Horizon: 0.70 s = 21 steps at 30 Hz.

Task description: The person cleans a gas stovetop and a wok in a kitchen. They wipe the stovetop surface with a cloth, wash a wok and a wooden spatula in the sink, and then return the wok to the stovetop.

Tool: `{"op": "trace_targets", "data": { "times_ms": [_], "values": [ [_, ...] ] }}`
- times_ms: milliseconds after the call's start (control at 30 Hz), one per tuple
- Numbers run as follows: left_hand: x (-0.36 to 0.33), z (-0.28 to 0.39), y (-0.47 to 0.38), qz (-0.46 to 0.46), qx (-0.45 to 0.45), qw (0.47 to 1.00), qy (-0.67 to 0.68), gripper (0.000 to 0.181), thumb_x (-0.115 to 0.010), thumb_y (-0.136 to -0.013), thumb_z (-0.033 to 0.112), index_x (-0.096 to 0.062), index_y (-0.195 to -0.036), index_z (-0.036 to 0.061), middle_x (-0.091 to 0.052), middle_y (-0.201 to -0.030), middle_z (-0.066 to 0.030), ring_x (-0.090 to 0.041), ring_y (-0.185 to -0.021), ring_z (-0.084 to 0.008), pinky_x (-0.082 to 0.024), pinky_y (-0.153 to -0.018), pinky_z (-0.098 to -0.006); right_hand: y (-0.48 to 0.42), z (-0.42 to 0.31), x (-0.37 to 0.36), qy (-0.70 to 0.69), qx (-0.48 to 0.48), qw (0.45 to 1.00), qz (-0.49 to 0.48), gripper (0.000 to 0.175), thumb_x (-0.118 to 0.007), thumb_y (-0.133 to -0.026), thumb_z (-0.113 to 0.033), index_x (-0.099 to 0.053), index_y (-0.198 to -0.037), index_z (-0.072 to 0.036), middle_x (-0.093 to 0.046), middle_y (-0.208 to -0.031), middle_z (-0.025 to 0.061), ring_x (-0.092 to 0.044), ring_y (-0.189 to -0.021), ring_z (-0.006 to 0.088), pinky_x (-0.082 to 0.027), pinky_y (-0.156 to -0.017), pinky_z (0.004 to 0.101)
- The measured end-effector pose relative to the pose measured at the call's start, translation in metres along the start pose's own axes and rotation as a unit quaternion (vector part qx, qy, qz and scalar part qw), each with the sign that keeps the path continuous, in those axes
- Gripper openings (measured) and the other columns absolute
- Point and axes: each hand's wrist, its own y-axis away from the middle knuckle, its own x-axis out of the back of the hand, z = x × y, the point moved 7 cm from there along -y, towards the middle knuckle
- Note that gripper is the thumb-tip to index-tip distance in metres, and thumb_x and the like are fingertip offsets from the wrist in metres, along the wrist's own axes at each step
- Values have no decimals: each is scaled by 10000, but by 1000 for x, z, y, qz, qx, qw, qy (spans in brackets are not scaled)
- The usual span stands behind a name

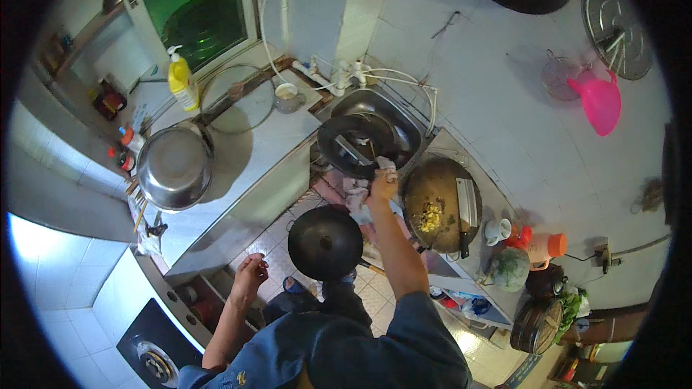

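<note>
My right hand [384, 186] reaches over the near side of the steel sink [413, 135], closed on a pale crumpled cloth [386, 164]. Beside that cloth, a dark round pan [331, 140] rests tilted in the sink, its inside partly hidden. My left hand [251, 273] hangs before my body at left, fingers loosely bent, nothing visible in it. Between my forearms is a black wok [325, 243] with a wooden handle [373, 267]; what supports it is hidden. Right of my right forearm, a cleaver [467, 202] and chopped yellow food [430, 218] lie on a round chopping board [443, 181].
An upturned steel basin [174, 167], a glass lid [238, 98] and a yellow pump bottle [183, 81] stand on the left counter. A gas hob [157, 348] is at lower left. Right of the board are a white mug [497, 231], a melon [510, 270] and a bamboo steamer [535, 325].
</note>
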Motion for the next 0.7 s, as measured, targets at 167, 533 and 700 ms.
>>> {"op": "trace_targets", "data": {
  "times_ms": [167, 533, 700],
  "values": [
    [-40, 1, -38, -15, 4, 999, -47, 118, -566, -946, 194, -585, -1021, 104, -587, -839, -14, -518, -695, -104, -438, -656, -261, -32, 68, -41, -143, -89, 984, -58, 216, -632, -836, -112, -541, -1008, -18, -614, -934, 89, -587, -810, 184, -485, -727, 318],
    [-133, 52, -238, -132, 63, 961, -236, 177, -586, -944, 268, -588, -1028, 113, -579, -774, -2, -548, -677, -101, -446, -632, -254, -48, 109, -103, -185, -15, 982, 14, 374, -665, -812, -53, -476, -1134, -32, -581, -959, 58, -550, -876, 152, -464, -829, 326],
    [-176, 54, -328, -129, 97, 950, -268, 340, -616, -929, 351, -564, -1139, 88, -606, -907, -18, -558, -757, -109, -474, -657, -267, -42, 118, -106, -179, -128, 974, 47, 592, -661, -853, -88, -365, -1355, 16, -562, -1189, 121, -563, -1036, 202, -469, -865, 330]
  ]
}}
